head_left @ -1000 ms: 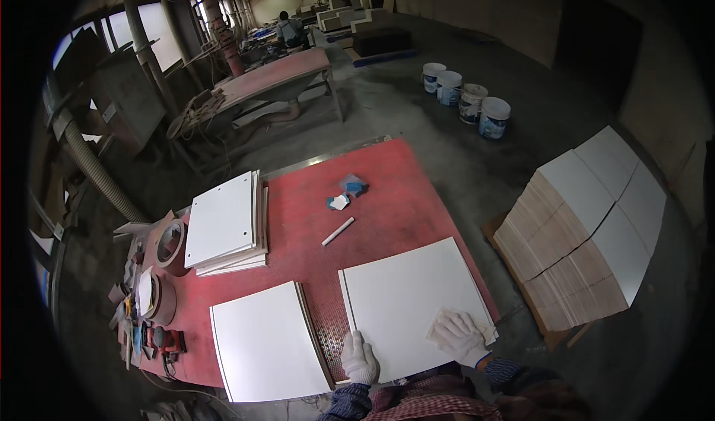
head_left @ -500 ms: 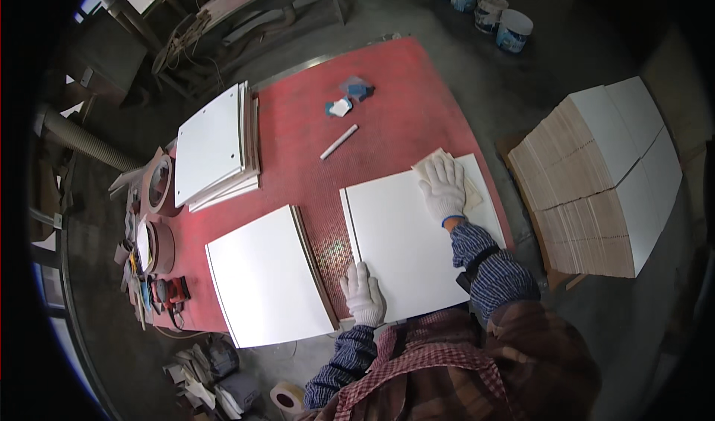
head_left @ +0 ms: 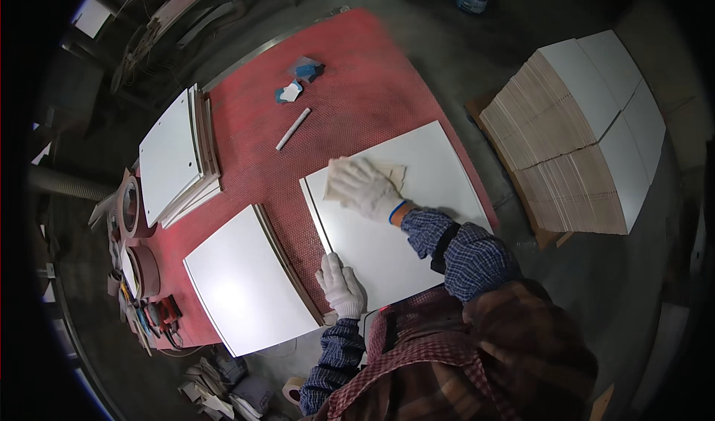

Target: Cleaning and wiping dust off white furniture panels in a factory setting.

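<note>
A white panel point(head_left: 402, 235) lies on the red table in front of me, a dark groove along its left edge. My right hand point(head_left: 366, 186), in a white knitted glove, holds a folded beige cloth point(head_left: 395, 172) pressed against the panel near its far left corner. Motion blurs the fingers a little. At the panel's near left edge rests my gloved left hand point(head_left: 341, 287), open, fingers stretched out along the groove. Just left of it lies another white panel point(head_left: 249, 283), on top of at least one more.
Farther left on the table stands a stack of drilled white panels point(head_left: 171, 156). A white stick point(head_left: 293, 129) and blue scraps point(head_left: 307, 69) lie toward the back. Tape rolls and a red sander point(head_left: 170, 311) crowd the left edge. Stacked boards point(head_left: 573, 138) stand at right.
My right hand has swept the cloth leftward across the panel, from its far right corner to the far left. My left hand stays at the near left edge. The whole view has shifted.
</note>
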`<state>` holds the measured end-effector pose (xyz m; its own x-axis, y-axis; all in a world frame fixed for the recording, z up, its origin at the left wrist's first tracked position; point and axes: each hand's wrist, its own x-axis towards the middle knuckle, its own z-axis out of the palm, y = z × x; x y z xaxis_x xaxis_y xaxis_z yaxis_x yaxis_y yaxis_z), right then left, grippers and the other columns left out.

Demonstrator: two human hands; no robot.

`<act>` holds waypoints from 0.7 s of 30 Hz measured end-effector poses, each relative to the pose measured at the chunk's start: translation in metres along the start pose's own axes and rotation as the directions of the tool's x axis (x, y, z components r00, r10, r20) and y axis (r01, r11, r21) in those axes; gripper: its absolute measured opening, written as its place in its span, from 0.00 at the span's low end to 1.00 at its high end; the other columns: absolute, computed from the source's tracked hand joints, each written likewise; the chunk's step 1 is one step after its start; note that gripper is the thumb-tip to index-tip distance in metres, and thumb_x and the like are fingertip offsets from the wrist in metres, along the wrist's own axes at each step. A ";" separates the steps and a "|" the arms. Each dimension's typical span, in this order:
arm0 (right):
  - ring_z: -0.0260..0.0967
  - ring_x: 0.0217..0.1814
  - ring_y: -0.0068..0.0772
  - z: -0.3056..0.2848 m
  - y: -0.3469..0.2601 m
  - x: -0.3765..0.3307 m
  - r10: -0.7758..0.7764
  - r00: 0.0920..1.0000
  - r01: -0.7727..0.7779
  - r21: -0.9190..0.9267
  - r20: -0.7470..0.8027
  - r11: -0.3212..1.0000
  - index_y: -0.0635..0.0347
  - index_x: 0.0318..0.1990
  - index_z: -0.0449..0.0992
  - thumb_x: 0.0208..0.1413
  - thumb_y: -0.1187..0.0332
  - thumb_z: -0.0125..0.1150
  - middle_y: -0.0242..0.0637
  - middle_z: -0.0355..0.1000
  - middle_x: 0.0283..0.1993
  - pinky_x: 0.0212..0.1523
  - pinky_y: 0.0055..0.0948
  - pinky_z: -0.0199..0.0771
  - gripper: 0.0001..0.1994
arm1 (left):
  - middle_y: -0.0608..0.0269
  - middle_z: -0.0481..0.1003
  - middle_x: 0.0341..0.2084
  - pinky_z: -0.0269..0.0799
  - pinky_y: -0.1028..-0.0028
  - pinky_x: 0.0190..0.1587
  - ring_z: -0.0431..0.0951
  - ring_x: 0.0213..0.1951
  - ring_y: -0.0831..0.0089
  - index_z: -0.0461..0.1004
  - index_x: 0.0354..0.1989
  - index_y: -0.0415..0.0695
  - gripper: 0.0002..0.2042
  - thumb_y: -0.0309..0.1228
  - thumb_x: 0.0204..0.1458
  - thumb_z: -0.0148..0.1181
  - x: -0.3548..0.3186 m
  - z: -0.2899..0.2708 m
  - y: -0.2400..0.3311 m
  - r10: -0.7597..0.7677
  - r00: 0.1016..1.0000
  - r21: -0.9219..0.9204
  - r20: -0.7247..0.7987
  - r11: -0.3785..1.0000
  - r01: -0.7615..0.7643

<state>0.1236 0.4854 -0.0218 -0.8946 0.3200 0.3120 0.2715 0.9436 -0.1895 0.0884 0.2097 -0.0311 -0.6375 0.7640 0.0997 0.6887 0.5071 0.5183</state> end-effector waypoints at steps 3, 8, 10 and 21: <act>0.46 0.78 0.43 -0.030 0.093 -0.025 0.322 0.934 -0.343 -0.133 -0.158 0.930 0.56 0.66 0.66 0.63 0.55 0.51 0.40 0.58 0.73 0.77 0.46 0.40 0.27 | 0.39 0.65 0.65 0.47 0.48 0.73 0.64 0.67 0.45 0.62 0.69 0.39 0.25 0.31 0.64 0.50 0.006 0.001 0.002 0.057 0.998 -0.033 -0.010 0.998 -0.057; 0.48 0.77 0.42 -0.029 0.125 -0.052 0.492 0.783 -0.606 -0.288 -0.380 0.742 0.56 0.65 0.67 0.62 0.53 0.51 0.37 0.61 0.71 0.76 0.47 0.41 0.27 | 0.38 0.65 0.65 0.48 0.47 0.72 0.64 0.67 0.46 0.63 0.68 0.40 0.24 0.32 0.65 0.50 0.008 -0.001 0.005 0.059 0.997 -0.030 -0.042 0.998 -0.061; 0.48 0.77 0.43 -0.018 0.094 -0.036 0.490 0.821 -0.557 -0.226 -0.291 0.799 0.57 0.65 0.68 0.63 0.54 0.51 0.37 0.61 0.71 0.76 0.46 0.41 0.27 | 0.39 0.65 0.65 0.47 0.46 0.72 0.65 0.67 0.46 0.62 0.69 0.41 0.24 0.33 0.65 0.49 0.004 -0.001 0.000 0.017 1.000 0.007 -0.012 1.000 -0.017; 0.48 0.77 0.36 0.021 -0.108 0.008 -0.089 0.995 0.086 0.081 0.034 0.993 0.51 0.67 0.66 0.63 0.51 0.54 0.33 0.60 0.72 0.79 0.43 0.41 0.27 | 0.46 0.70 0.63 0.64 0.65 0.68 0.70 0.64 0.58 0.65 0.67 0.33 0.21 0.28 0.68 0.49 -0.057 -0.064 -0.015 -0.433 0.900 -0.612 0.042 0.701 0.366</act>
<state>0.0796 0.3842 -0.0178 -0.9266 0.2318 0.2961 0.1641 0.9577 -0.2364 0.0923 0.1331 0.0093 -0.8577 0.4849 -0.1708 0.0379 0.3908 0.9197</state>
